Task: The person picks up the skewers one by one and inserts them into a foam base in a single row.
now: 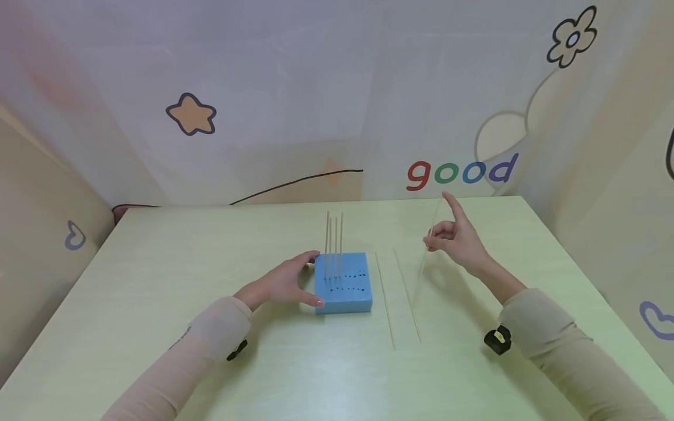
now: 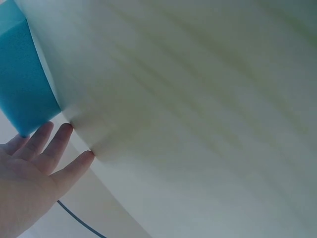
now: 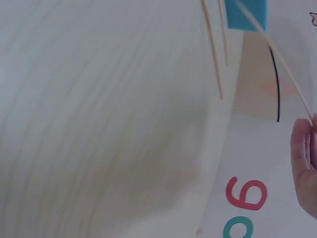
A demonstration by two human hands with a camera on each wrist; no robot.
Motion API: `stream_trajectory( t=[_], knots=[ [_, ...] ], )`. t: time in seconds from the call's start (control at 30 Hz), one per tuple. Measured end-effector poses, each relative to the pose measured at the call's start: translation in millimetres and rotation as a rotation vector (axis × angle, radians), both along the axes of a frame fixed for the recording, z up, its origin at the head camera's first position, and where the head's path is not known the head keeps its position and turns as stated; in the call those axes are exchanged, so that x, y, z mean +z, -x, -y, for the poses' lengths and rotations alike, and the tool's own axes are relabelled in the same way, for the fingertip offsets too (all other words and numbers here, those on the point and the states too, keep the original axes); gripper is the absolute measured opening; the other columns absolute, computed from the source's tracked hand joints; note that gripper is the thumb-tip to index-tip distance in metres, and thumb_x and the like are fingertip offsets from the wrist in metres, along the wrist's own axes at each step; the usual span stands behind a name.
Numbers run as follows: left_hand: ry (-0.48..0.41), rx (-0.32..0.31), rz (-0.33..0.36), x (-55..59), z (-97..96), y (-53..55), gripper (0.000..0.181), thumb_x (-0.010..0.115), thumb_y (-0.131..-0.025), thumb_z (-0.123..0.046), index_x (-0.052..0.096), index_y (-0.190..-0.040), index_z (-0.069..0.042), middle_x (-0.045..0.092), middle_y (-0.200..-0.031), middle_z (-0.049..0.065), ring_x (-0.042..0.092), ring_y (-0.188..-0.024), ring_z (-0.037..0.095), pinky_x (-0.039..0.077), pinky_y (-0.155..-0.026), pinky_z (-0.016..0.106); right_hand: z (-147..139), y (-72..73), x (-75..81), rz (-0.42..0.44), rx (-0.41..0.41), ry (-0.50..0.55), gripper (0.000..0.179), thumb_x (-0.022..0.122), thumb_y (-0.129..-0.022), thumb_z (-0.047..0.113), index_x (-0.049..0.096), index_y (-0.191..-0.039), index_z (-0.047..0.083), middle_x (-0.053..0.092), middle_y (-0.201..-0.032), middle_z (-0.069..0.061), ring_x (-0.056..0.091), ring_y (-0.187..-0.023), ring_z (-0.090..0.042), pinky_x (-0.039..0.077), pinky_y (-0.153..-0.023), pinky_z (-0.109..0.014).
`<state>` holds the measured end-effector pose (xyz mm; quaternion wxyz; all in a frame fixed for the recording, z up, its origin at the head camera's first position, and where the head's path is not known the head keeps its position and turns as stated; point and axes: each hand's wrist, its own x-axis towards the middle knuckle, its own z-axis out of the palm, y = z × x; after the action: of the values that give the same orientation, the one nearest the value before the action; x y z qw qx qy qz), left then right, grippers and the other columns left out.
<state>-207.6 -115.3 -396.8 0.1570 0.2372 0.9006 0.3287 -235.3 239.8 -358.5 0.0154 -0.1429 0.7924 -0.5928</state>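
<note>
A blue foam block [image 1: 350,301] with rows of small holes sits mid-table. Several thin bamboo sticks stand upright in its back row, towards the left. My left hand [image 1: 284,283] rests at the block's left side, thumb at the front corner and fingers at the back one; the left wrist view shows those fingers [image 2: 57,144] fairly straight. Above the table to the right, my right hand [image 1: 455,240] pinches another thin bamboo stick [image 1: 421,272], index finger raised. This stick slants, its lower end towards the table. In the right wrist view only part of the hand [image 3: 304,168] shows.
Two loose bamboo sticks lie roughly parallel between the block and my right hand, a nearer one [image 1: 385,301] and a second [image 1: 408,295]. A printed cloth backdrop [image 1: 295,105] rises behind the pale table [image 1: 200,251], with cloth at both sides too.
</note>
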Motion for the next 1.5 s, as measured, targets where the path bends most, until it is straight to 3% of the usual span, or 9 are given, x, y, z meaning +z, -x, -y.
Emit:
stream_trajectory(
  t=[0.27,0.33,0.43,0.5,0.57,0.63,1.17,1.5],
  knots=[
    [-0.005,0.003,0.007,0.1,0.8,0.0,0.105,0.082,-0.063,-0.039,0.022,-0.142,-0.005,0.034,-0.141,0.012,0.035,-0.127,0.030,0.027,-0.104,0.042,9.0,-8.1,20.0,-0.087,0.030,0.204,0.092,0.056,-0.082,-0.014,0.004,-0.147,0.027,0.060,-0.075,-0.005,0.064,-0.067,-0.018,0.054,-0.065,-0.030],
    [-0.005,0.003,0.007,0.3,1.1,-0.2,0.105,0.082,-0.063,-0.039,0.022,-0.142,-0.005,0.034,-0.141,0.012,0.035,-0.127,0.030,0.027,-0.105,0.042,11.0,-10.0,25.3,-0.105,0.027,0.228,0.090,0.057,-0.082,-0.014,0.008,-0.147,0.023,0.061,-0.075,-0.004,0.064,-0.067,-0.017,0.054,-0.065,-0.030],
    [-0.010,0.000,0.003,0.5,1.4,-0.6,0.105,0.082,-0.064,-0.039,0.022,-0.142,-0.004,0.035,-0.141,0.013,0.035,-0.127,0.030,0.027,-0.104,0.042,13.4,-13.4,31.4,-0.134,-0.020,0.198,0.066,0.060,-0.082,-0.010,0.030,-0.138,0.008,0.062,-0.077,-0.003,0.065,-0.067,-0.015,0.053,-0.065,-0.028],
    [-0.013,-0.004,0.001,0.9,1.5,-0.9,0.104,0.082,-0.064,-0.039,0.022,-0.142,-0.004,0.035,-0.140,0.013,0.035,-0.126,0.031,0.027,-0.104,0.043,14.5,-16.0,34.4,-0.150,-0.053,0.168,0.041,0.062,-0.082,-0.005,0.048,-0.120,0.003,0.063,-0.078,-0.004,0.065,-0.068,-0.014,0.053,-0.065,-0.026],
    [-0.013,-0.003,-0.001,1.4,1.6,-1.2,0.104,0.082,-0.064,-0.038,0.022,-0.142,-0.004,0.035,-0.140,0.013,0.035,-0.126,0.031,0.027,-0.104,0.043,15.3,-18.1,36.2,-0.160,-0.074,0.152,0.021,0.064,-0.082,-0.001,0.057,-0.102,0.003,0.063,-0.079,-0.004,0.065,-0.069,-0.013,0.053,-0.066,-0.024],
    [-0.012,-0.003,-0.002,1.5,1.3,-1.2,0.104,0.082,-0.064,-0.038,0.022,-0.142,-0.004,0.035,-0.140,0.013,0.035,-0.127,0.030,0.027,-0.104,0.043,16.0,-19.2,37.0,-0.174,-0.078,0.154,0.013,0.065,-0.082,0.001,0.061,-0.093,0.005,0.064,-0.079,-0.005,0.066,-0.069,-0.013,0.053,-0.066,-0.024],
    [-0.028,-0.005,-0.010,-0.1,0.2,-0.7,0.104,0.082,-0.064,-0.037,0.023,-0.142,-0.002,0.034,-0.141,0.015,0.033,-0.128,0.031,0.026,-0.105,0.044,37.9,-33.5,51.9,-0.305,-0.063,0.237,0.013,0.063,-0.080,-0.007,0.067,-0.090,0.002,0.065,-0.077,-0.002,0.065,-0.067,-0.014,0.053,-0.068,-0.025],
    [-0.005,0.009,0.014,-1.4,-0.9,0.3,0.103,0.082,-0.064,-0.037,0.022,-0.143,-0.006,0.034,-0.142,0.012,0.034,-0.128,0.028,0.027,-0.105,0.042,60.4,-35.3,51.6,-0.356,-0.028,0.200,0.013,0.065,-0.081,-0.004,0.068,-0.090,0.005,0.066,-0.080,0.001,0.065,-0.071,-0.014,0.052,-0.070,-0.025]
  ],
)
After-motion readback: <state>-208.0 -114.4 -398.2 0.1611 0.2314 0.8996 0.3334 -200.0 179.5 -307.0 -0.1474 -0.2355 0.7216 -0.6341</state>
